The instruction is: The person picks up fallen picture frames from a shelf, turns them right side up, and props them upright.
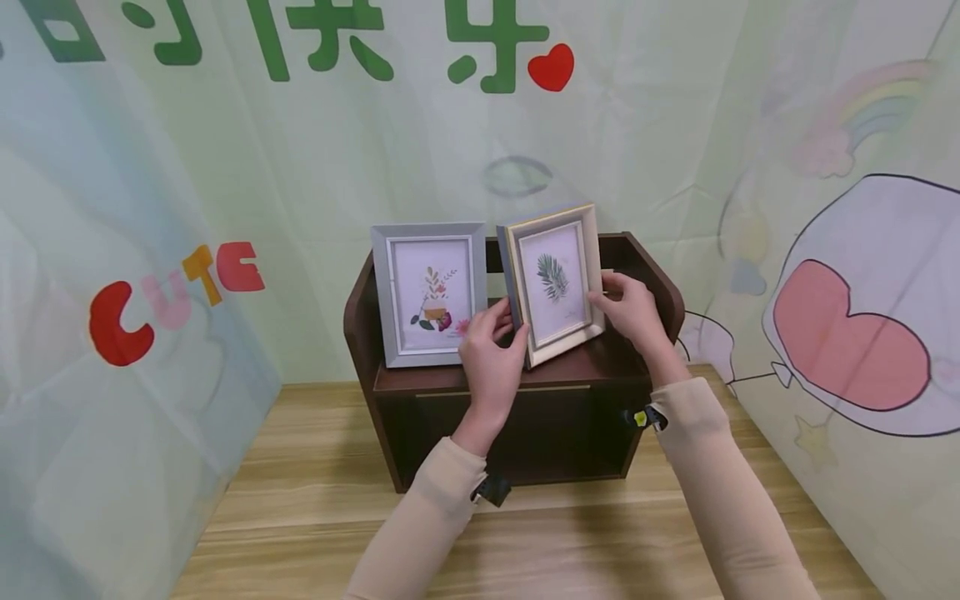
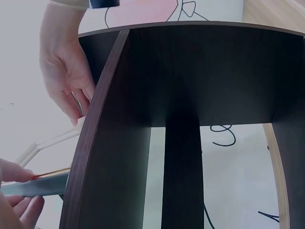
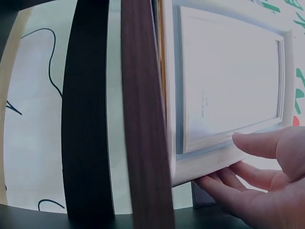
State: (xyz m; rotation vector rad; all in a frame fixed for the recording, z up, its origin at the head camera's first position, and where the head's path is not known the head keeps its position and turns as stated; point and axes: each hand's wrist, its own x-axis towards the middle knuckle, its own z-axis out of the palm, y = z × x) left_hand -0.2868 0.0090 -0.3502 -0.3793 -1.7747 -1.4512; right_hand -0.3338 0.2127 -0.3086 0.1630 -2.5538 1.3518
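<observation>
A cream picture frame with a green leaf print stands tilted over the top shelf of a dark brown wooden rack. My left hand grips its lower left edge between thumb and fingers. On the opposite side my right hand pinches the right edge, thumb on the front and fingers behind, as the right wrist view shows of the cream frame. Left of it, a grey picture frame with a flower print stands upright on the same shelf, close to my left fingers.
Under the top shelf, the rack has an open lower compartment. It stands on a wood-grain table. Printed cloth walls close in the back and both sides.
</observation>
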